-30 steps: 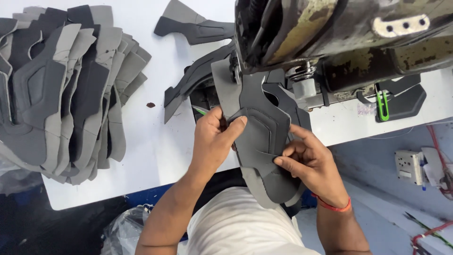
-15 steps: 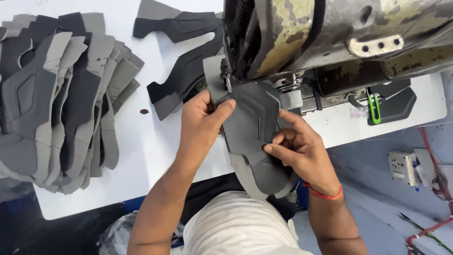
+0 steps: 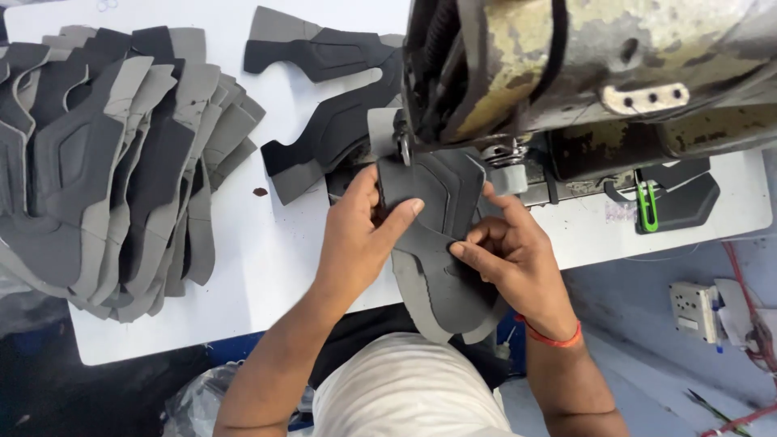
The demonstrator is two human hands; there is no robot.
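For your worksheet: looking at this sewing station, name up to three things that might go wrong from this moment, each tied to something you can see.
1. The left hand presses the dark shoe-upper piece right beside the sewing machine head; its fingertips might get caught under it.
2. The piece hangs off the table edge toward the lap, so its weight may drag it off line.
3. The right hand pinches only one edge, so layers may shift.
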